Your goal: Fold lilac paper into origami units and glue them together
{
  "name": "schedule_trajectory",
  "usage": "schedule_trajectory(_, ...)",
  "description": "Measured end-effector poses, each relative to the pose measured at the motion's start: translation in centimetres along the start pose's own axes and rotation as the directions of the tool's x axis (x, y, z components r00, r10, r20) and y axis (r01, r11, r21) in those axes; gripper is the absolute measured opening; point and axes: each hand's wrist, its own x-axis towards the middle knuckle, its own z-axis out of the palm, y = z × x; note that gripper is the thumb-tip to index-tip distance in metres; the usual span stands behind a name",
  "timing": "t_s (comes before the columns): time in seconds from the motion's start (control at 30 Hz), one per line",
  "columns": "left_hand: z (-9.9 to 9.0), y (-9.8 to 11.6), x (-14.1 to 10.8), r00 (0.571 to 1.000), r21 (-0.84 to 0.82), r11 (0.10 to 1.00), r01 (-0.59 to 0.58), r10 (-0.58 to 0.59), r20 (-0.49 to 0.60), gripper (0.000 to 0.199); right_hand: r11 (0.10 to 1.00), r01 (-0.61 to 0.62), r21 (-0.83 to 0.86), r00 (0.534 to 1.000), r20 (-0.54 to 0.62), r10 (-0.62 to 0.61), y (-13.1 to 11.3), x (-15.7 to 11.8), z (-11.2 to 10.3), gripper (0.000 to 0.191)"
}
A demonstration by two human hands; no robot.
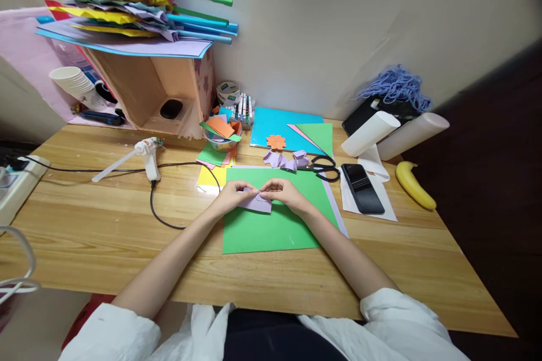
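Observation:
A piece of purple paper [259, 205] is pinched between my two hands, above a large green sheet [275, 231]. My left hand [232, 196] grips its left part, fingers closed. My right hand [284, 192] pinches its upper right part, and the fingertips of both hands nearly meet there. The paper looks folded or creased under the fingers; the exact fold is partly hidden. Just beyond the hands lie several purple paper flowers [288, 164], with black-handled scissors [325, 168] at their right. An orange paper flower [276, 142] rests on a blue sheet [265, 124].
A glue gun [149, 159] with its black cable stands at left. Behind are a box [203, 84] topped with coloured paper, and a bowl of scraps [221, 141]. To the right are a phone [363, 189], a banana [412, 185], white rolls [372, 132] and blue yarn [396, 87].

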Motion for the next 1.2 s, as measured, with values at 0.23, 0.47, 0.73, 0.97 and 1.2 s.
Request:
schedule_trajectory(0.23,-0.2,0.4,-0.2,0.999,-0.007,0.999,0.031,-0.031,-0.009,0.033,0.999,-0.050,-0.022,0.998,0.038,0.051,-0.2,0.1,-0.2,0.023)
schedule_trajectory(0.47,0.2,0.1,-0.1,0.997,-0.076,0.997,0.000,-0.006,-0.071,0.034,0.998,-0.053,-0.037,0.998,0.039,0.054,-0.7,-0.1,0.1,0.025)
schedule_trajectory(0.73,0.5,0.1,-0.2,0.995,-0.129,0.992,-0.013,-0.001,-0.104,0.039,0.999,0.014,-0.038,0.999,-0.044,-0.015,-0.1,0.0,0.7,0.020)
schedule_trajectory(0.97,0.5,0.4,-0.4,0.994,-0.155,0.986,0.065,-0.077,-0.076,0.041,0.999,0.019,-0.028,0.998,0.066,-0.017,-0.5,-0.3,0.4,0.022)
schedule_trajectory(1.2,0.5,1.0,-0.6,0.994,-0.146,0.987,0.073,-0.084,-0.067,0.042,1.000,0.016,-0.018,0.990,0.138,-0.013,-1.0,-0.4,-0.1,0.021)
